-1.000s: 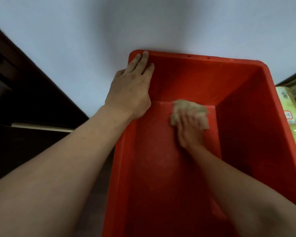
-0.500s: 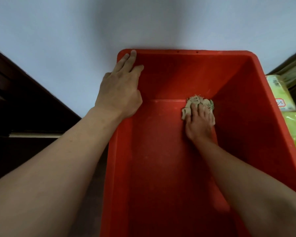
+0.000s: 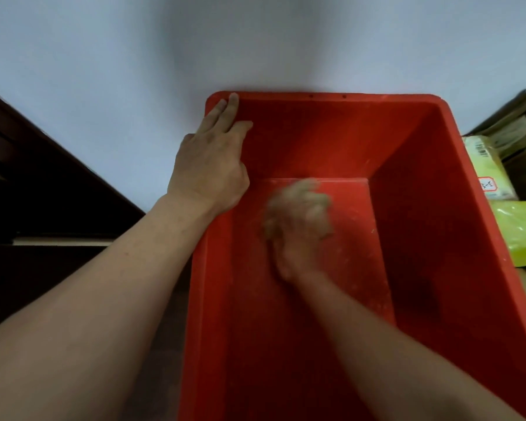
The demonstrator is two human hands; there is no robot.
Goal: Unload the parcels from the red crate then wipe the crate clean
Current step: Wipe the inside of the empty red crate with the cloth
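While it stood with its far rim against a pale wall (image 3: 104, 71), the red crate (image 3: 438, 208) faced open side up. The left hand (image 3: 210, 165) lay flat on its far left corner, fingers straight, grip apart. The right hand (image 3: 295, 238) was inside, low near the far wall, motion-blurred; its grip could not be told. Yellow-green parcels (image 3: 520, 229) lay just beside the crate's right wall. A blurred tan cloth (image 3: 301, 196) showed at the right fingertips.

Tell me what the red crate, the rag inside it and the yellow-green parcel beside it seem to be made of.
Red crate: moulded hard plastic, dull sheen, seamless walls, pale scuffs. Rag: probably soft tan cloth, but motion-blurred under the right hand, so uncertain. Yellow-green parcel: likely thin plastic film, glossy, with bright creases.
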